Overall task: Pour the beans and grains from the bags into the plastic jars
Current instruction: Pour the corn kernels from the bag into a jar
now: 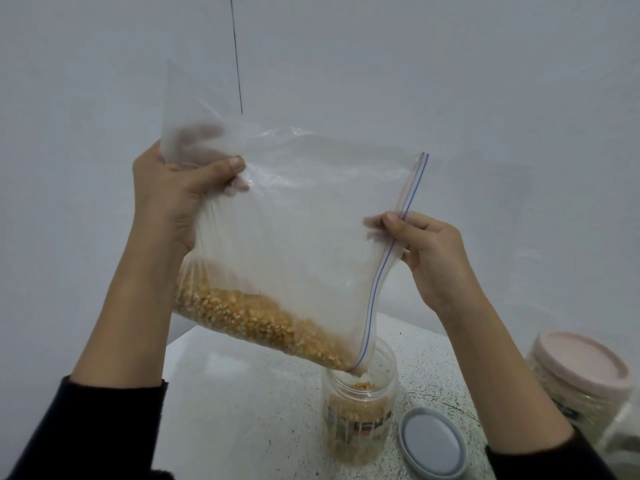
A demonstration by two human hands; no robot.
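Observation:
A clear zip bag (304,216) with a blue-striped seal hangs tilted in the air. Yellow grains (256,320) lie along its lower edge and run toward its low corner. That corner dips into the mouth of an open clear plastic jar (358,420), which is more than half full of the same yellow grains. My left hand (173,199) grips the bag's upper left part. My right hand (426,251) pinches the zip edge on the right.
A grey lid (433,443) lies flat on the speckled white table (249,393), right of the jar. A closed jar with a pink lid (581,372) stands at the right edge, with another clear container partly in view beside it. A plain wall is behind.

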